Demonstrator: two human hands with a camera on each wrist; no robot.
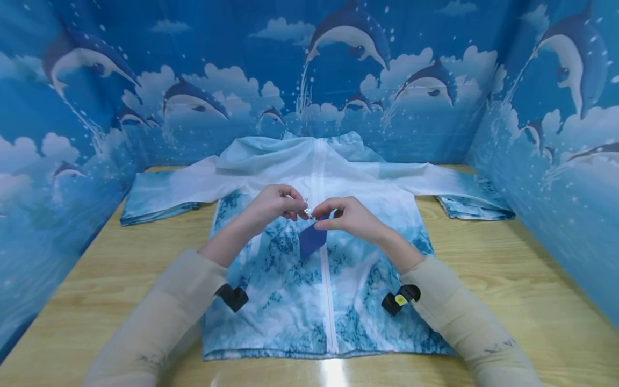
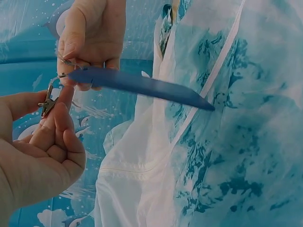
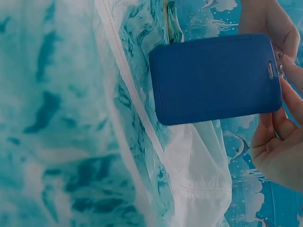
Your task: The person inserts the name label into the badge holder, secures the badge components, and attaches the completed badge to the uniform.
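Observation:
A blue badge holder with a slot at one end hangs in front of the chest of a blue-and-white zip jacket. My left hand pinches a small metal clip between thumb and forefinger. At the slotted end of the holder, my right hand pinches with thumb and fingers, close to the clip's strap. Both hands are near each other above the jacket's zip. Exactly which part of the strap the right fingers grip is partly hidden.
The jacket lies spread on a wood-grain table, its left-side sleeve and right-side sleeve stretched outward. Dolphin-print curtains stand around the back and sides. Black wrist straps sit at both cuffs.

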